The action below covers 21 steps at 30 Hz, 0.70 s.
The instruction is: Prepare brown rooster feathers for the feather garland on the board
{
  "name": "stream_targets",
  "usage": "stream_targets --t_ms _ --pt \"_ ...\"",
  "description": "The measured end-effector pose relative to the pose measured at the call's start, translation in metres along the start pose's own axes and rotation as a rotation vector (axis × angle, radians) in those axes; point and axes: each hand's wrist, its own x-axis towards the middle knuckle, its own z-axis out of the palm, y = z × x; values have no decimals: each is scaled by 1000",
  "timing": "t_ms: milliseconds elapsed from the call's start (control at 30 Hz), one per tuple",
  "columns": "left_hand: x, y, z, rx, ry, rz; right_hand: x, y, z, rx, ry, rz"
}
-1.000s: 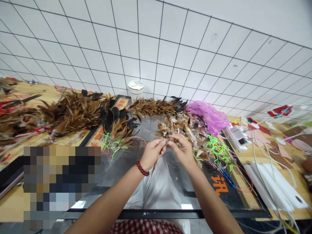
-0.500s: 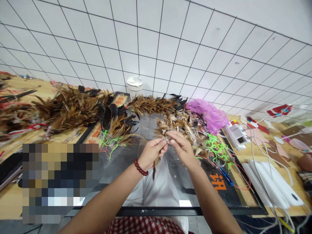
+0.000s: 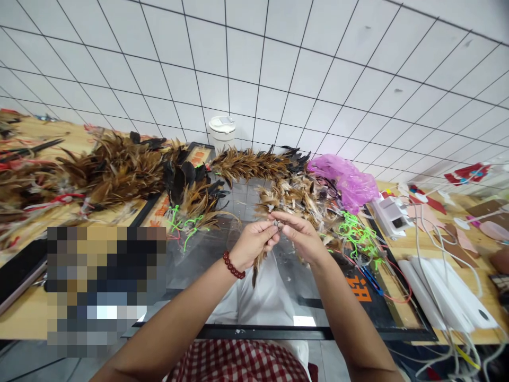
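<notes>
In the head view, my left hand [image 3: 256,243], with a dark red bead bracelet [image 3: 233,265] at its wrist, pinches a small bunch of brown feathers [image 3: 258,269]. The feather tips hang below my fingers. My right hand [image 3: 305,240] meets it from the right, thumb and forefinger closed at the fluffy greyish quill ends; the exact hold is partly hidden. Just beyond lies a loose pile of tan feathers [image 3: 296,197]. Bright green strings [image 3: 356,233] are heaped right of my right hand. A black and brown feather bunch [image 3: 194,193] with green ties lies to the left.
A long brown feather strand [image 3: 254,163] runs along the back, near a white lidded cup [image 3: 222,132]. A pink plastic bag [image 3: 348,180], a blue cutter [image 3: 370,280], white boxes [image 3: 445,297] and cables are on the right. More feathers [image 3: 115,170] cover the left.
The camera view has shifted slightly. Both hands stay together at the feather bunch, with only small finger movements.
</notes>
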Motion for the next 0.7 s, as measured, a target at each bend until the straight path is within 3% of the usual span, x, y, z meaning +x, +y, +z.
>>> stream_targets --t_ms 233,433,600,700 --pt "-2 5 1 17 -15 5 1 -1 1 -73 15 -40" --pt "-3 3 1 197 -10 25 2 3 2 -43 95 -19" --pt "-4 9 -3 410 -71 31 2 1 -5 -89 -26 19" --pt "-6 14 -4 471 -101 6 1 -2 -11 -107 -94 -32"
